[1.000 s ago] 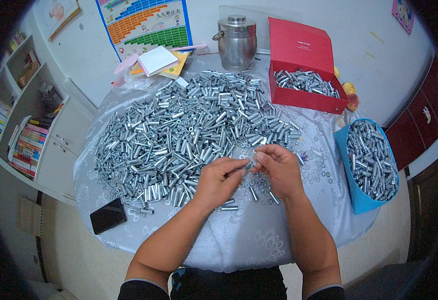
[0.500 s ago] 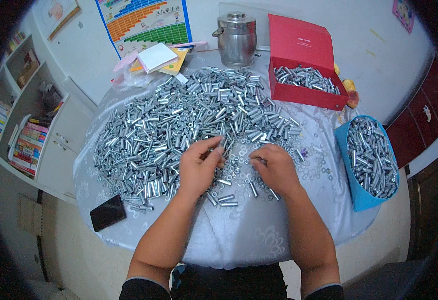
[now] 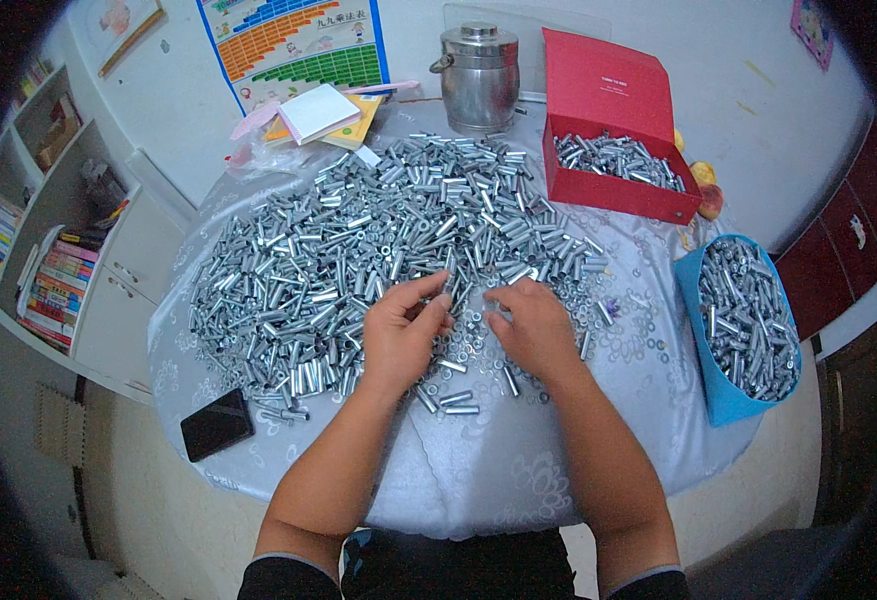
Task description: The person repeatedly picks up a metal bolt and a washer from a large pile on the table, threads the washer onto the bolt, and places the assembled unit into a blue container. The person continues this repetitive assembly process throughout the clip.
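Note:
A broad heap of short silver metal tubes spreads over the table, with small metal washers scattered at its near edge. My left hand is at the heap's front edge, fingers curled and thumb drawn in. Whatever it pinches is too small to make out. To its right, my right hand hovers over the washers, thumb and forefinger apart, with nothing visible between them. A few loose tubes lie on the cloth just below the hands.
At the back right stands an open red box holding tubes. A blue fabric bin full of metal pieces sits at the right edge. A black phone lies at left. Behind the heap are a steel pot and a notepad.
My right hand has moved slightly left and up toward the heap, its thumb and forefinger parting. My left hand has stayed almost in place.

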`<state>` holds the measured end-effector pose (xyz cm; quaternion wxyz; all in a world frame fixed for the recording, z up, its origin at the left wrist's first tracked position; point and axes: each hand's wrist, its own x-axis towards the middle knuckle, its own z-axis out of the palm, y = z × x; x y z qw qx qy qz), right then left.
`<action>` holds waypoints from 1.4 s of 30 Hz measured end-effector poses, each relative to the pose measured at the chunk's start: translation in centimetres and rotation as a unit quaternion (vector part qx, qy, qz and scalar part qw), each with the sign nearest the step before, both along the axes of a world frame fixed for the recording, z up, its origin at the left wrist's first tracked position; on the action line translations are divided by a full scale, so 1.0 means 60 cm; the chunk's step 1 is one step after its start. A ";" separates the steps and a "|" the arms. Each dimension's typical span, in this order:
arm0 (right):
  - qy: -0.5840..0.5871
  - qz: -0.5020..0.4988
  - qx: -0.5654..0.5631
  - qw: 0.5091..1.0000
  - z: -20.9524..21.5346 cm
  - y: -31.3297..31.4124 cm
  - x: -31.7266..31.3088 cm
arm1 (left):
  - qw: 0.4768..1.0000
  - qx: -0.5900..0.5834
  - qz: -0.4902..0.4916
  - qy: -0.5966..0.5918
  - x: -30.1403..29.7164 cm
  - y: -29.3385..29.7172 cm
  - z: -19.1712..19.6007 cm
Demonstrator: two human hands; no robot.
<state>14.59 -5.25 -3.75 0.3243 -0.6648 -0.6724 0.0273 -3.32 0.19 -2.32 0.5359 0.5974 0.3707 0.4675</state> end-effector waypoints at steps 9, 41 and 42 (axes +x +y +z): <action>0.035 -0.013 -0.044 0.998 -0.006 0.012 0.007 | 0.999 0.016 -0.012 0.027 0.004 -0.002 -0.008; 0.294 -0.009 -0.072 0.953 0.017 -0.007 0.010 | 0.998 0.029 -0.027 0.048 0.007 -0.014 -0.004; 0.382 -0.019 -0.068 0.922 0.022 -0.010 0.013 | 0.997 0.039 -0.029 0.057 0.007 -0.015 -0.002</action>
